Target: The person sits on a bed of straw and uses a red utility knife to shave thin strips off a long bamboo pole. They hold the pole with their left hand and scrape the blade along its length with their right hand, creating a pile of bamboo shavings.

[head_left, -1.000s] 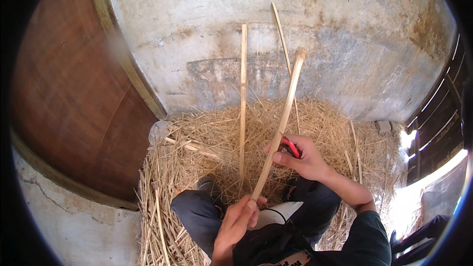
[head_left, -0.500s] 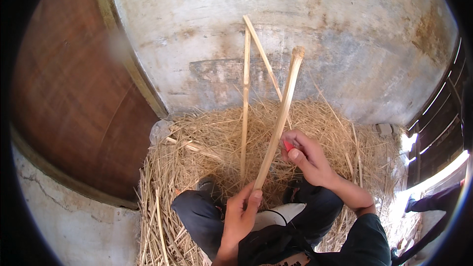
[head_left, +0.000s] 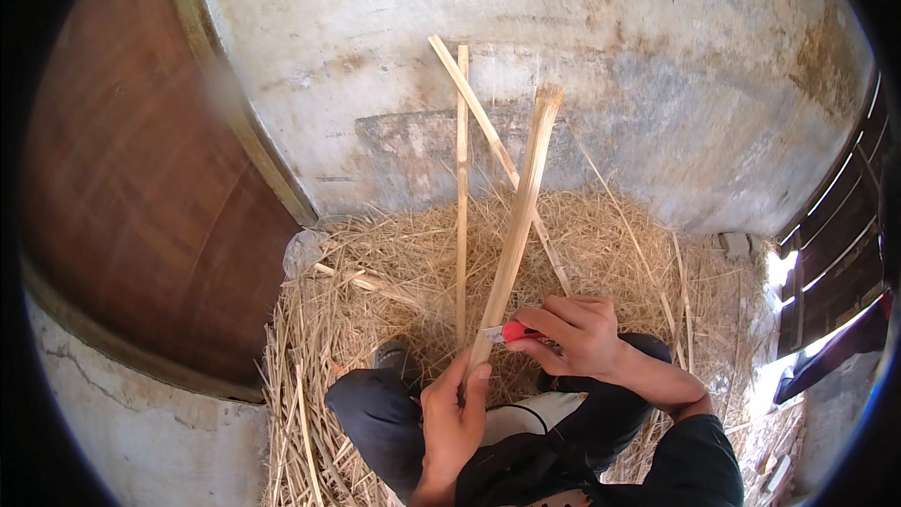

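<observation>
A long, pale bamboo strip [head_left: 522, 205] slants up and away from me, its far end a little wider and rough. My left hand [head_left: 454, 410] is closed round its near end, thumb on top. In my right hand [head_left: 574, 330] is a red-handled utility knife [head_left: 514, 330], gripped between thumb and fingers. Its short blade lies against the strip's right side, just beyond my left hand. Beneath both hands are my crossed legs in dark trousers [head_left: 379, 422], with a whitish piece [head_left: 514, 421] between them that I cannot name.
Two more thin bamboo strips, one upright [head_left: 462, 160] and one slanted [head_left: 483, 122], lean ahead against a stained pale wall [head_left: 657, 66]. Straw and shavings [head_left: 619, 239] cover the ground around me. A brown door panel [head_left: 141, 178] stands left; dark slats [head_left: 835, 235] rise at right.
My right hand has come down and nearer, bringing the knife blade against the strip. The held strip's far end has shifted slightly left. A person's dark-clothed limb at far right has moved.
</observation>
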`<state>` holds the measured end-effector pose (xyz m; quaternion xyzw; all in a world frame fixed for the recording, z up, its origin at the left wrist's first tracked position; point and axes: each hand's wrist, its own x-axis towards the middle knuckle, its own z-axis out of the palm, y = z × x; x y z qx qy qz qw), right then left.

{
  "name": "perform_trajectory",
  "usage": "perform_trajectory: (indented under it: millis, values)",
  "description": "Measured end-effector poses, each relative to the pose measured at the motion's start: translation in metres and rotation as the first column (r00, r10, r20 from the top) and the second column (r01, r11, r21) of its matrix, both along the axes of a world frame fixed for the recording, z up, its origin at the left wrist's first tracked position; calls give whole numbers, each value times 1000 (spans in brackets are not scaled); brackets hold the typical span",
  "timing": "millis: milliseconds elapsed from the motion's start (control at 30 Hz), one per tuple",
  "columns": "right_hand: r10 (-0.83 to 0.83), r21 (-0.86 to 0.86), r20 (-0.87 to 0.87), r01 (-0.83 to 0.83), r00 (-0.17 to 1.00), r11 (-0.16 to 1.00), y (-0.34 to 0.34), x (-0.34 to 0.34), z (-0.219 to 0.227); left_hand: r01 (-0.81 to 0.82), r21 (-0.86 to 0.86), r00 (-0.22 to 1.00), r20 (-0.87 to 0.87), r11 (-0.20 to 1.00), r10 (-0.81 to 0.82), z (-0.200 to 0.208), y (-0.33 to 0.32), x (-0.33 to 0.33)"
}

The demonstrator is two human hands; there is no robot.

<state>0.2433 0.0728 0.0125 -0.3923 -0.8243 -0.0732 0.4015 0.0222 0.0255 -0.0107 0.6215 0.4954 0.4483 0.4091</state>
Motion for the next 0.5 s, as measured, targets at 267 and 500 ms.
perform_trajectory:
  millis: [267, 500]
  values:
    - [-25, 63, 23, 23, 999, 998, 7, 0, -11, -13, -36, 999, -50, 999, 11, -9, -3, -2]
    - [-104, 53, -19, 105, 994, 993, 20, 8, -8, 18, -84, 1000, -14, 996, -19, -16, -9, -8]
